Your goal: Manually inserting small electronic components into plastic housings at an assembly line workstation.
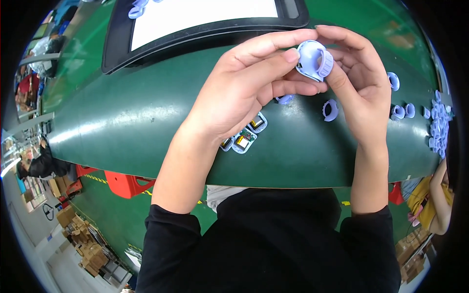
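Note:
Both hands hold a rounded lilac plastic shell above the table. On its right side is a curved lilac piece with slots; whether the two are joined I cannot tell. My left hand pinches the shell's left edge, thumb on the rim and fingers behind and below. My right hand grips from the right, its thumb at the curved piece. Beneath the hands lie a lilac ring-shaped part and another lilac part, partly hidden. Near my left wrist are several small open casings with circuit boards inside.
The green table curves across the view. A black-rimmed tray with a white surface stands at the far side, lilac parts on it. More lilac parts and a pile lie at right, near another person's arm. A red stool stands below.

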Available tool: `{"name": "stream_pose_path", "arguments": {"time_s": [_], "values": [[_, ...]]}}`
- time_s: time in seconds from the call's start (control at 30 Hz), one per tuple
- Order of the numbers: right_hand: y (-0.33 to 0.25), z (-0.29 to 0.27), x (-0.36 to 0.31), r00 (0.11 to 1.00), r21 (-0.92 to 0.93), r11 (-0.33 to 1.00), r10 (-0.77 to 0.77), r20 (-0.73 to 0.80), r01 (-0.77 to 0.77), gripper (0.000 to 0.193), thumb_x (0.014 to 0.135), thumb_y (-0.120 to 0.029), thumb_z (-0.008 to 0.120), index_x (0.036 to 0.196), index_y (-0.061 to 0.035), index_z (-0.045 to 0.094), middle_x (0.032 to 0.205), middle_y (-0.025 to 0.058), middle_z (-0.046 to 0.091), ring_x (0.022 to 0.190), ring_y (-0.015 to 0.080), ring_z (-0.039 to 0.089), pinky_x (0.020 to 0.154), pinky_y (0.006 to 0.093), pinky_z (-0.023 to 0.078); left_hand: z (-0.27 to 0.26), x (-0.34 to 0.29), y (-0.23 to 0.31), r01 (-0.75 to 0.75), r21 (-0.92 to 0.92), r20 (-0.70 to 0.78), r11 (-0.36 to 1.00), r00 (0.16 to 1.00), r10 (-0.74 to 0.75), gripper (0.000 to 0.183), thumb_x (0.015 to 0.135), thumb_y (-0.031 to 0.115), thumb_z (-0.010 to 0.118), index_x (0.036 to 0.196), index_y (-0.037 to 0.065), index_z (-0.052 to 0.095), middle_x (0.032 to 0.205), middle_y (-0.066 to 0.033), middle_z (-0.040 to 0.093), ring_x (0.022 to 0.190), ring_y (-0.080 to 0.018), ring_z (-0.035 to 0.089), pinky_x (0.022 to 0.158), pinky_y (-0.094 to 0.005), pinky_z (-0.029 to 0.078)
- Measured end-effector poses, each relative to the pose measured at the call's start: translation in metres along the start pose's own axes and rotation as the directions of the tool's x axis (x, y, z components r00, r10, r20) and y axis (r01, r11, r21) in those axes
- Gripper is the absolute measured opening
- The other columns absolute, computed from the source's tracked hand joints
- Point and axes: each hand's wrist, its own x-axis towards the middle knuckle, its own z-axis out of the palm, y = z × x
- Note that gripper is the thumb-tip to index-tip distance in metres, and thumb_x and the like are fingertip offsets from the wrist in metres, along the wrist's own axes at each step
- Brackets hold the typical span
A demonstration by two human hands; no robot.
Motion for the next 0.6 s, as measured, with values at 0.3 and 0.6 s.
{"name": "stream_pose_path", "arguments": {"time_s": [0.3, 0.6], "values": [[0.0031, 0.0028, 0.0002, 0.999, 0.036, 0.998, 0.044, -0.01, -0.044, 0.036, 0.1, -0.001, 0.059, 0.135, 0.0046, 0.053, 0.122, 0.0118, 0.064, 0.109, 0.0153, 0.063, 0.092, 0.0271, 0.051, 0.0019, 0.0041, -0.0029, -0.021, -0.028, 0.005, 0.999, 1.0, 0.021, 0.038, 0.108, 0.017, 0.049, 0.142, 0.002, 0.054, 0.123, -0.0118, 0.066, 0.11, -0.0215, 0.067, 0.095, -0.036, 0.058], [0.0001, 0.0008, -0.0002, 0.998, -0.045, 0.998, 0.051, 0.027, -0.05, 0.033, 0.099, -0.001, 0.06, 0.132, 0.0045, 0.056, 0.119, 0.0097, 0.065, 0.108, 0.0157, 0.063, 0.093, 0.0287, 0.051, 0.0005, 0.0007, -0.0036, -0.061, 0.043, 0.005, 0.997, 0.998, 0.061, 0.038, 0.107, 0.015, 0.051, 0.143, 0.004, 0.054, 0.123, -0.0108, 0.066, 0.103, -0.0198, 0.068, 0.09, -0.0332, 0.058]]}}
